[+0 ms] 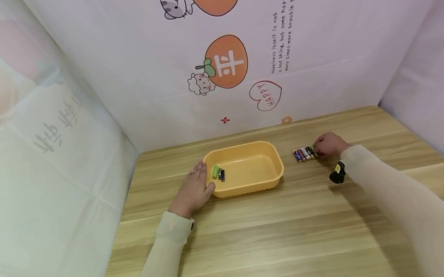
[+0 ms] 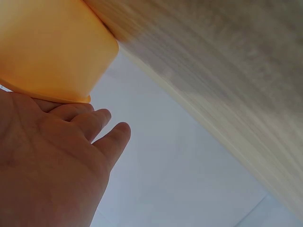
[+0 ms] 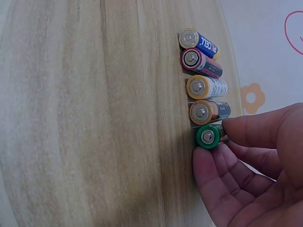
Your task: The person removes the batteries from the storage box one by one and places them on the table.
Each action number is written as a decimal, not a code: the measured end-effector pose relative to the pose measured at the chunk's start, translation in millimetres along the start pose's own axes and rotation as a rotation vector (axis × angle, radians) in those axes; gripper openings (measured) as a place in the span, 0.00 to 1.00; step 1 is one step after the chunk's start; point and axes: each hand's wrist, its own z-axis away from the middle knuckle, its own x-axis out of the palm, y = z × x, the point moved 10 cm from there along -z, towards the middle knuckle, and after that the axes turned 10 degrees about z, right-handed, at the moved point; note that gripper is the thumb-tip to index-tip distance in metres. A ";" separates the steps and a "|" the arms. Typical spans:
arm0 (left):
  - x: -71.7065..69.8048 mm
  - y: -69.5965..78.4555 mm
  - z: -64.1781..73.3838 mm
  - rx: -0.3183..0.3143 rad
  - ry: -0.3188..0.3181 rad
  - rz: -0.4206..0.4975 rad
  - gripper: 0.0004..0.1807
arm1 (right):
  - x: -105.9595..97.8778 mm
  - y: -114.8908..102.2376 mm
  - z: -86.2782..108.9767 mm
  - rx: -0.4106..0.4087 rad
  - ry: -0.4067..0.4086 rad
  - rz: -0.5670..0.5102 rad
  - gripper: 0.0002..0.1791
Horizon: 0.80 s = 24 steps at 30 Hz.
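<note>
Both hands are engaged: at the right of the head view, the right hand (image 1: pixel 328 145) pinches the green battery (image 3: pixel 208 136) between thumb and fingers, while at centre left the left hand (image 1: pixel 192 190) rests along the left rim of the tray (image 1: pixel 250 189), its fingers extended rather than clenched. Four other batteries (image 3: pixel 215 88) lie side by side on the surface (image 1: pixel 262 240), between the pinched one and the tray; three more batteries (image 1: pixel 223 176) lie inside it, at its left end. The step in hand looks like gripping or aligning this end battery. Whether it touches the dark battery (image 3: pixel 222 109) just beside it cannot be told, so the next move probably calls for a light, steady pinch that does not nudge its neighbours.
</note>
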 end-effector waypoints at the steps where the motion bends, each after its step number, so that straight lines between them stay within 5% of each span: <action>1: -0.2 0.3 -0.1 0.005 0.005 0.004 0.37 | -0.6 -0.1 0.0 0.000 0.003 0.011 0.23; 24: 2.1 -0.9 0.9 -0.005 0.003 0.007 0.37 | 0.9 3.5 -4.6 -0.002 0.001 0.038 0.23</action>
